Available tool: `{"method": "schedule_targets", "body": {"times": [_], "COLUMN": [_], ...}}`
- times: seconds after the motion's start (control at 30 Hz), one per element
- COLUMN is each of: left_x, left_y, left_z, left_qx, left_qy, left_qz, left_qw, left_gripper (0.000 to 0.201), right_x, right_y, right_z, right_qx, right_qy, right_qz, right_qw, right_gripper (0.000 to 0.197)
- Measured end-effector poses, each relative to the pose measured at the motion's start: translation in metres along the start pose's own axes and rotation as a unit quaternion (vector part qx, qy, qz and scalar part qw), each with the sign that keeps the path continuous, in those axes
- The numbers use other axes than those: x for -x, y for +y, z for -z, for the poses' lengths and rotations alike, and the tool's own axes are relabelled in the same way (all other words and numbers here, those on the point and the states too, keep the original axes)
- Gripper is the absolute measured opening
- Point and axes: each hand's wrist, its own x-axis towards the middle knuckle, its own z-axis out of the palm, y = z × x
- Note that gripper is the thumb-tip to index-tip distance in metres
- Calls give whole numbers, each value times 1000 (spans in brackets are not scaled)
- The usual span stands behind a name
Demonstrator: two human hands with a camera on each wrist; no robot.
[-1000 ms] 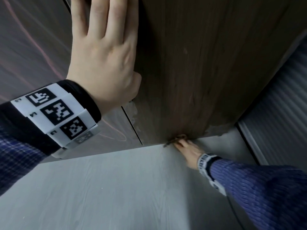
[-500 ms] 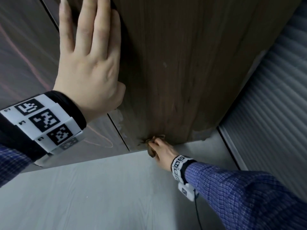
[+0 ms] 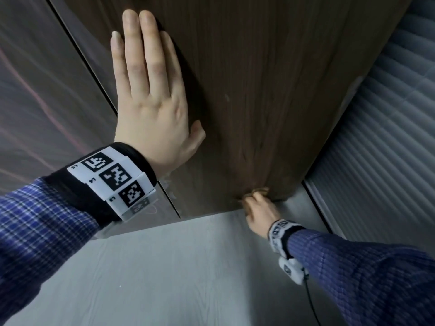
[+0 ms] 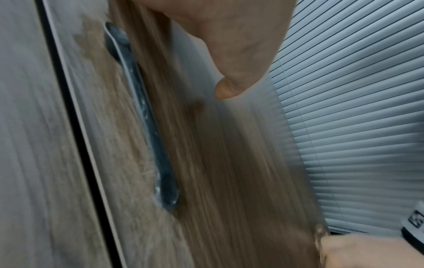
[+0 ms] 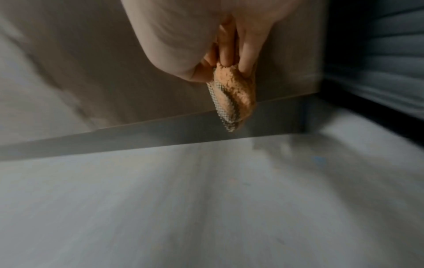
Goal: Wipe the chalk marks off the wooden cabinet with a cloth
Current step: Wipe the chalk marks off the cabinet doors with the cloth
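The left hand (image 3: 150,107) lies flat with straight fingers on the wooden cabinet (image 3: 270,78), likely to steady the door. Low down by the floor (image 3: 188,267), the right hand (image 3: 257,211) keeps a tight grip on the folded orange cloth (image 5: 231,94), pressed at the cabinet's bottom edge, where chalk probably remains.
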Motion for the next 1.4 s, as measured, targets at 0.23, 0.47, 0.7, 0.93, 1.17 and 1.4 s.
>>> {"method": "schedule_targets", "body": {"times": [0.23,0.47,0.7,0.93,1.17,1.4], "left_x": [3,8,14,15,31,64], "left_y": [-14,-48,-83,-106,-145,-211], "left_z": [0,13,23,36,44,53], "left_qx": [-15,-39,-33,-5,82,60], "left_qy": [0,12,40,24,96,130], "left_qz": [-31,-106,-104,-134,-73,54], "left_qw": [999,994,993,991,989,988], "left_gripper": [98,89,78,80,72,73], "right_x": [3,12,-19,-17,-11,12], "right_y": [52,55,-146,-166,-225,-278], "right_z": [23,68,138,58,105,176], "right_qx": [-5,4,-61,45,23,-56], "right_qy": [6,60,333,127,150,140], "right_qz": [-29,33,272,275,270,224], "right_qw": [1000,998,901,952,951,963], "right_gripper": [42,43,37,60,68,76]}}
